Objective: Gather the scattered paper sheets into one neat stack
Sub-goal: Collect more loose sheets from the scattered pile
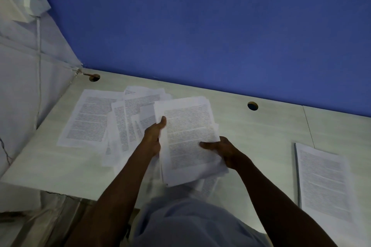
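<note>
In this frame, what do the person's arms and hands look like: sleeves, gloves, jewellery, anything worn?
Both arms are bare along the whole visible length; no sleeves show. The left hand and right hand wear no gloves, and no watch, bracelet or ring can be made out, though the picture is dim and slightly blurred. A pale blue garment covers the body below the arms.

Dim light, a blue wall (220, 26) behind a pale desk (261, 130) with cable holes (252, 105)
</note>
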`<action>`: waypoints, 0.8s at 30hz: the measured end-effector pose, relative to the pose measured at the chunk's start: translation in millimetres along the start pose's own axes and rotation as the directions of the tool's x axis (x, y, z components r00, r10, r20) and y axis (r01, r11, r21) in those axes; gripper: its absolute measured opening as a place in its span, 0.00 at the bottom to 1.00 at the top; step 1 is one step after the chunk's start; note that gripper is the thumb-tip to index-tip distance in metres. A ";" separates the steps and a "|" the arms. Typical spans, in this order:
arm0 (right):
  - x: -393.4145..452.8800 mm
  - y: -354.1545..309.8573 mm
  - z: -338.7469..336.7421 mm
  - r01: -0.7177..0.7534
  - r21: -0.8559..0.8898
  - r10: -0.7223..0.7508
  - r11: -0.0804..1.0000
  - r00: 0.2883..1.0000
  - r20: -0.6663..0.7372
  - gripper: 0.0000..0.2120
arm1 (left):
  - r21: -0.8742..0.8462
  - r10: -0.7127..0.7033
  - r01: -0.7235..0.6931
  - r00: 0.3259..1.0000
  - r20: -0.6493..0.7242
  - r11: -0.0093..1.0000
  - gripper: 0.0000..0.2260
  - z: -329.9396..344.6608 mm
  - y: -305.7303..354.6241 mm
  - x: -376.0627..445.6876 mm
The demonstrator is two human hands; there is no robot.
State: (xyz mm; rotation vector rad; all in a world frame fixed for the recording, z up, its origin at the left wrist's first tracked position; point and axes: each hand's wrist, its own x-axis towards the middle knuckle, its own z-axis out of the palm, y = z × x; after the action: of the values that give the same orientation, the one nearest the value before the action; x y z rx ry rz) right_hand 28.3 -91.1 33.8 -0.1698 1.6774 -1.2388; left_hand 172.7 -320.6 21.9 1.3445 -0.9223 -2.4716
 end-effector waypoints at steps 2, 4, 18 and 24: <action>-0.2 9.2 -2.7 0.041 0.125 -0.024 0.991 0.991 -0.133 0.17 | 0.227 -0.087 0.046 0.981 0.174 0.973 0.20 -3.4 -3.2 -11.5; -3.6 10.2 -2.3 0.051 0.226 -0.030 0.973 0.995 -0.093 0.17 | 0.554 -0.141 -0.018 0.960 0.243 0.833 0.25 -9.5 -5.5 -11.6; -36.0 46.8 -74.3 0.076 0.072 -0.047 0.995 0.942 -0.333 0.19 | 0.551 0.029 -0.118 0.986 0.167 0.826 0.06 69.4 -63.8 -6.1; -81.7 88.8 -163.1 0.084 -0.076 -0.113 0.994 0.751 -0.651 0.09 | 0.704 0.028 -0.182 0.974 0.224 0.687 0.07 161.4 -133.5 -20.2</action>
State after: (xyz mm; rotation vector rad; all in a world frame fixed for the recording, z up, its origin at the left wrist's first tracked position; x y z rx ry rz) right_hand -20.0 104.5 10.9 0.1852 2.3251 -1.4432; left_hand 71.3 -136.2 20.6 1.1539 -2.1279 -2.2375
